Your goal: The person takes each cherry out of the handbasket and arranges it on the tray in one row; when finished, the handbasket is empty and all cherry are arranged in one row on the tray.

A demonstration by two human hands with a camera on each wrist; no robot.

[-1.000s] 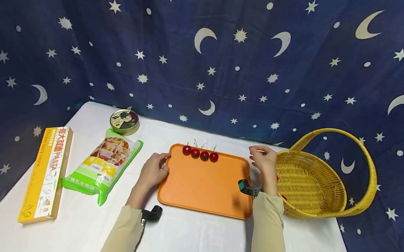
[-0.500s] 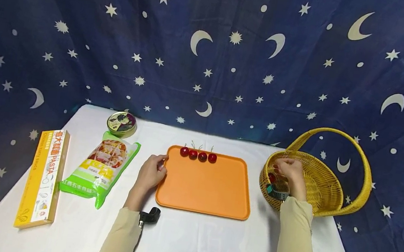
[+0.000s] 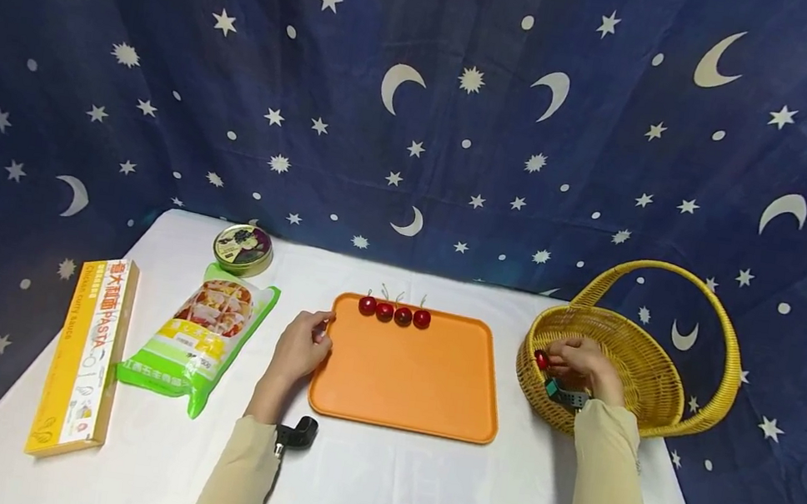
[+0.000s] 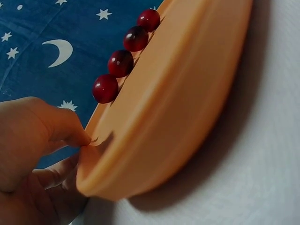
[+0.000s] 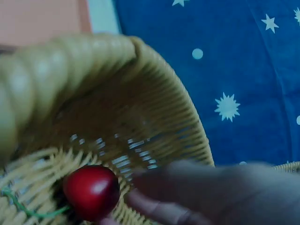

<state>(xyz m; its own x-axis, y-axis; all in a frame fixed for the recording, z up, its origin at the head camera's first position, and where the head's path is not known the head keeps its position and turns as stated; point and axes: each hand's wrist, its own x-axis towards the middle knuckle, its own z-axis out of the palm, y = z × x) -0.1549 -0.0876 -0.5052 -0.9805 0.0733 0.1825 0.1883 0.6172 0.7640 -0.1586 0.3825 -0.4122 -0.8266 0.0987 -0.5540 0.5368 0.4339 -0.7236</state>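
My left hand (image 3: pixel 303 347) pinches the left rim of an orange tray (image 3: pixel 407 374), thumb on top and fingers below in the left wrist view. Several dark red cherries (image 3: pixel 384 311) with stems stand in a row along the tray's far edge. Inside the yellow wicker basket (image 3: pixel 651 358) is my right hand (image 3: pixel 586 365), its fingertips right at a red cherry (image 5: pixel 91 192) near the basket's left wall. In the right wrist view that cherry shows a green stem; a gap separates it from the blurred upper fingers, and one fingertip appears beneath it.
Left of the tray lie a green-and-yellow food bag (image 3: pixel 208 329) and a yellow pasta box (image 3: pixel 84 356). A round tin (image 3: pixel 243 248) stands behind the bag. The basket's tall handle (image 3: pixel 726 359) arches over its right side. A starry blue curtain (image 3: pixel 332 92) hangs behind the table.
My right hand has moved right, from beside the tray's right end into the basket, then slightly down toward the cherry. My left hand keeps its grip on the tray.
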